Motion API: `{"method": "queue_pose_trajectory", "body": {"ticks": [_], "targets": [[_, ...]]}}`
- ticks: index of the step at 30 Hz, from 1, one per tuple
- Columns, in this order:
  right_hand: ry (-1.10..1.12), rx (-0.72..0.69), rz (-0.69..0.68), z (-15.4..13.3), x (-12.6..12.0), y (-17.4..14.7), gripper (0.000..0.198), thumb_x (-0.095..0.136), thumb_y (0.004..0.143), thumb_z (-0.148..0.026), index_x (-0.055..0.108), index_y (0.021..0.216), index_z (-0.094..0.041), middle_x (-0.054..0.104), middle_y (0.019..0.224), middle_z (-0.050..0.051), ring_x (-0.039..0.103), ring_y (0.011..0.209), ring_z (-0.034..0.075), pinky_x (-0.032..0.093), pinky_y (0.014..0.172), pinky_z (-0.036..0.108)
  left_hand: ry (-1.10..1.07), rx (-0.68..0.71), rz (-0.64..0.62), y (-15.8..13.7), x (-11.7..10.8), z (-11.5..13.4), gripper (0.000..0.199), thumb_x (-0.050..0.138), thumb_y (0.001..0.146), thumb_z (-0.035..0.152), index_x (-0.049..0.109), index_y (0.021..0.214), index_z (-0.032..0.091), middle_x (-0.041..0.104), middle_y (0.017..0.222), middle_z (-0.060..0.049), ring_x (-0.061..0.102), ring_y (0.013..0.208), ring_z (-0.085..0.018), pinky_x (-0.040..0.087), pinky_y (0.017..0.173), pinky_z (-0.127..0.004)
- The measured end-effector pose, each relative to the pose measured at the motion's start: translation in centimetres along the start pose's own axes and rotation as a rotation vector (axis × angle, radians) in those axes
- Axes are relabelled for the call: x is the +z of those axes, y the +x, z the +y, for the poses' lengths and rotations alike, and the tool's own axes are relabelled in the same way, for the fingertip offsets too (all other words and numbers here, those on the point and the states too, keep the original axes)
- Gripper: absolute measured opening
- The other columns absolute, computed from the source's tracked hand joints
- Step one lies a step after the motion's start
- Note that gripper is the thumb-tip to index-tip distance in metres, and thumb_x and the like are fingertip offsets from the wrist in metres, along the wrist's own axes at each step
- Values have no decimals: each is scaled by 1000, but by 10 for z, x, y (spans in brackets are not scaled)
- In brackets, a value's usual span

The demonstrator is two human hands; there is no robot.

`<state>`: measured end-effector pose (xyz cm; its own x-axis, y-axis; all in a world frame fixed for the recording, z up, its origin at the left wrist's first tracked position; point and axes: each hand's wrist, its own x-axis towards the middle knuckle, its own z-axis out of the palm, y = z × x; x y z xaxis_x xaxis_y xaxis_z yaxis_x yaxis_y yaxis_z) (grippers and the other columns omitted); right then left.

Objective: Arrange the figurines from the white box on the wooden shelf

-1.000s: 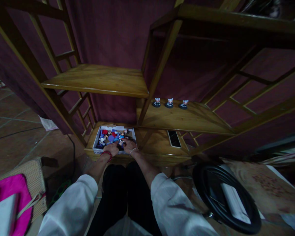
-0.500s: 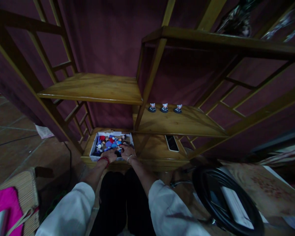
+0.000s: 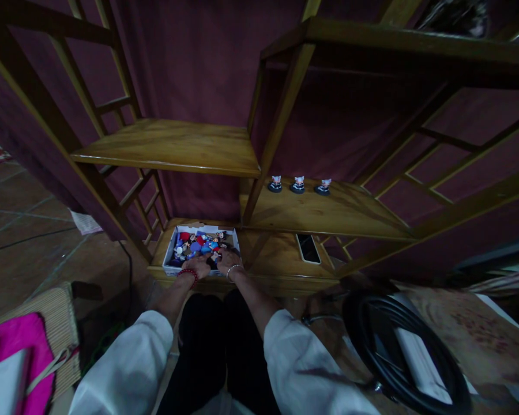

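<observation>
An open white cardboard box (image 3: 169,259) stands on the bottom shelf, full of small colourful toy figures (image 3: 195,246) in blue, red, white and dark tones. My left hand (image 3: 199,266), with a red bead bracelet at the wrist, reaches over the box's near edge into the figures. Close on its right, my right hand (image 3: 228,260), wearing a silver bracelet, dips into the box's right part. Something dark lies between the two hands. The fingertips blend into the figures, so whether either hand grips one is hidden. Three cat-eared figurines (image 3: 298,184) on dark bases stand in a row on the shelf to the right.
The wooden shelf unit (image 3: 168,147) has stepped boards and lattice sides before a dark red curtain. A phone (image 3: 308,248) lies on the bottom board. A coiled black hose or cable (image 3: 354,323) is at lower right; a woven mat seat with pink cloth (image 3: 23,340) at lower left.
The view has shifted slightly, so the shelves sit a little further right. Both hands stay inside the box, with only a small shift among the figures.
</observation>
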<state>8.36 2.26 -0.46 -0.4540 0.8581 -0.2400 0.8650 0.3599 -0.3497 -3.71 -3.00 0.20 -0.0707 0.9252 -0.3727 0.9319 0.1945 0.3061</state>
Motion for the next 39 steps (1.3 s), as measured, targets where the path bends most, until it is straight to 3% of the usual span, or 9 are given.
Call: {"method": "queue_pose_trajectory", "body": {"ticks": [3,7,13,18,24,30,39], "targets": [[-6,-13,20,-1,-2,-2,31,42,78,-27,54,107,-26,60,105,3,55,96,17,39,82,26,-26,-96,-53,1,1,-2,55,41,74,21,34,128,25,51,122,-9,50,107,-24,39,86,-35],[-8,-47,40,-1,-2,-3,32,44,77,-27,54,107,-29,57,111,1,54,98,16,39,82,25,-61,-108,-77,2,1,-4,52,40,74,23,34,125,28,56,114,-8,54,102,-24,40,82,-35],[-28,-24,101,-1,0,-6,31,42,77,-25,58,104,-25,59,108,3,54,96,16,40,83,24,-55,-89,-87,2,0,-4,41,40,74,22,44,114,28,57,113,-5,54,101,-23,41,81,-34],[-17,-20,89,-4,-3,-7,30,37,80,-26,61,99,-25,59,107,4,54,97,15,39,83,24,-39,-131,-37,6,-1,-1,31,37,78,26,51,105,21,57,111,-10,53,102,-24,41,82,-34],[-49,-32,37,-5,-7,-9,30,36,81,-28,58,101,-25,57,111,3,52,101,16,38,84,26,7,-111,131,13,0,6,43,36,81,30,37,122,17,36,128,-15,53,100,-24,41,84,-37],[-81,-56,-22,-5,-8,-8,31,33,83,-31,59,98,-22,59,107,7,54,98,18,37,84,29,-4,-116,132,20,5,7,47,37,80,32,35,126,20,24,134,-16,51,100,-28,41,82,-41],[-85,-43,-20,-5,-6,-6,31,34,82,-30,58,99,-22,60,106,7,54,100,18,36,86,29,-16,-86,92,22,6,3,49,38,77,22,40,126,26,35,127,-12,52,101,-25,41,85,-35]]}}
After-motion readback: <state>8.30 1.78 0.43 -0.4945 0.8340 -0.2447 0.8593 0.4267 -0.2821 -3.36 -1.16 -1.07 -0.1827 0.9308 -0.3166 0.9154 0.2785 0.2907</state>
